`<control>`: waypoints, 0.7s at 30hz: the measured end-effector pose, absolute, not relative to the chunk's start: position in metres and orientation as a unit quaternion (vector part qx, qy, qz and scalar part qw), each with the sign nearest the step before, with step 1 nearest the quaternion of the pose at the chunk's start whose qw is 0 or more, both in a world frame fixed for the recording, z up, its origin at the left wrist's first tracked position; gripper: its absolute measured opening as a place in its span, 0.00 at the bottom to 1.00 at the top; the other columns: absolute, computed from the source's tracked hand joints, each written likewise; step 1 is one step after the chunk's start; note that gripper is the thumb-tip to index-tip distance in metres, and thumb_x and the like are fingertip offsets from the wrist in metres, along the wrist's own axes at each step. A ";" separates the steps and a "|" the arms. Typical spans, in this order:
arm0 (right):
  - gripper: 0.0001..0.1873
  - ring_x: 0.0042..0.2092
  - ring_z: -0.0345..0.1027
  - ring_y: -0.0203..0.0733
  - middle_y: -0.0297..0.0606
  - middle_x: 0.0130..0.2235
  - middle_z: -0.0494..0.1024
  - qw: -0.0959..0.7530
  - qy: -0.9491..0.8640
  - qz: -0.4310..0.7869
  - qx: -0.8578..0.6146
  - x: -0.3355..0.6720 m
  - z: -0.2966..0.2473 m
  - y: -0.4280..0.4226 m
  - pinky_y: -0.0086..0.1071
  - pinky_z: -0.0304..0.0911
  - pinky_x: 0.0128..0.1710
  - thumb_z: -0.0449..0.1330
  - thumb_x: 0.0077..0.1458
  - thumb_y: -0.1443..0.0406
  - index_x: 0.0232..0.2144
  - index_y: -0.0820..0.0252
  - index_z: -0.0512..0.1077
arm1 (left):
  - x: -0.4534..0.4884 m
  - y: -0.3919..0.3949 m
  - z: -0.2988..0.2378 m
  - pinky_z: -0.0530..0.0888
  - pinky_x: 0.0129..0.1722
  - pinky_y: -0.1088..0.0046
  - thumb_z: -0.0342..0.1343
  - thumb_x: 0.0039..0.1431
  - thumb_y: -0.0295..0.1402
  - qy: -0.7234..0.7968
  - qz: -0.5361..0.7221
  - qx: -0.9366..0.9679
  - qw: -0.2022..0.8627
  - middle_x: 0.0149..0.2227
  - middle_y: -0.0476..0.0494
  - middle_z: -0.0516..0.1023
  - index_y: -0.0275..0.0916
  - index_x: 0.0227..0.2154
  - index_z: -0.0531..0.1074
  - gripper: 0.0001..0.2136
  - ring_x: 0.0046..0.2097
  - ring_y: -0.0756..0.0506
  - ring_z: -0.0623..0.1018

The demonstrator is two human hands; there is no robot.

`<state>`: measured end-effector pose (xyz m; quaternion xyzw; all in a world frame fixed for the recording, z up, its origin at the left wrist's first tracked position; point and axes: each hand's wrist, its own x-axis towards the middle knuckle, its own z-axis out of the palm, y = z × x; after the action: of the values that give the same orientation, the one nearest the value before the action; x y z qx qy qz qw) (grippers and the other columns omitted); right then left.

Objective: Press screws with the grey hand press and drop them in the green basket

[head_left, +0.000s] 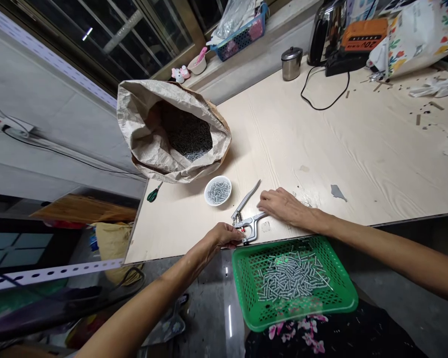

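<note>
Silver snap-fastener pliers (251,226) lie at the table's front edge, handles spread, a spring between them and a small red part in the jaw. My left hand (224,234) is closed, thumb and fingers pinched at the jaw; whatever sits in the fingertips is too small to make out. My right hand (283,205) rests palm down with curled fingers over the end of the lower handle, while the upper handle stands free of it. Just below, a green plastic basket (242,313) holds many small ridged metal pieces (291,276). A white bowl (218,191) of small shiny metal parts stands beyond the pliers.
Behind the bowl, a large open sack (134,124) holds dark metal pieces. Green-handled scissors (154,194) lie at the left edge. A steel canister (291,63), a black cable (324,107) and an orange battery device (364,37) are at the back, with a grey scrap (338,193) nearer.
</note>
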<state>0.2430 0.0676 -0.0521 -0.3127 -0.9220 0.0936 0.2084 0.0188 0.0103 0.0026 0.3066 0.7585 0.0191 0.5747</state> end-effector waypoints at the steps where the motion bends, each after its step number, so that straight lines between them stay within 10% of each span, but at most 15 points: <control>1: 0.08 0.39 0.60 0.41 0.38 0.40 0.72 0.211 -0.918 0.092 -0.324 0.242 -0.051 0.075 0.35 0.46 0.35 0.51 0.63 0.67 0.37 0.56 0.71 | 0.020 0.011 0.003 0.65 0.26 0.75 0.73 0.24 0.41 0.758 0.015 0.311 0.573 0.16 0.51 0.71 0.32 0.18 0.74 0.20 0.21 0.53 0.68; 14: 0.09 0.46 0.62 0.50 0.42 0.38 0.76 0.113 -0.941 0.096 -0.305 0.217 -0.032 0.116 0.44 0.54 0.44 0.55 0.60 0.61 0.35 0.58 0.74 | 0.024 0.008 0.001 0.64 0.25 0.75 0.72 0.24 0.43 0.766 0.021 0.320 0.557 0.15 0.51 0.71 0.33 0.14 0.70 0.20 0.21 0.53 0.67; 21: 0.52 0.61 0.49 0.62 0.56 0.61 0.60 0.122 -0.947 0.165 -0.249 0.252 -0.048 0.106 0.52 0.49 0.57 0.64 0.40 0.40 0.58 0.68 0.59 | 0.027 0.007 0.005 0.64 0.25 0.75 0.72 0.23 0.43 0.767 0.034 0.318 0.556 0.15 0.52 0.69 0.33 0.16 0.72 0.21 0.22 0.53 0.67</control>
<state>0.2517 0.1057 -0.0476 -0.2487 -0.9466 0.1649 0.1220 0.0271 0.0074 0.0047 0.3176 0.7672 0.0336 0.5563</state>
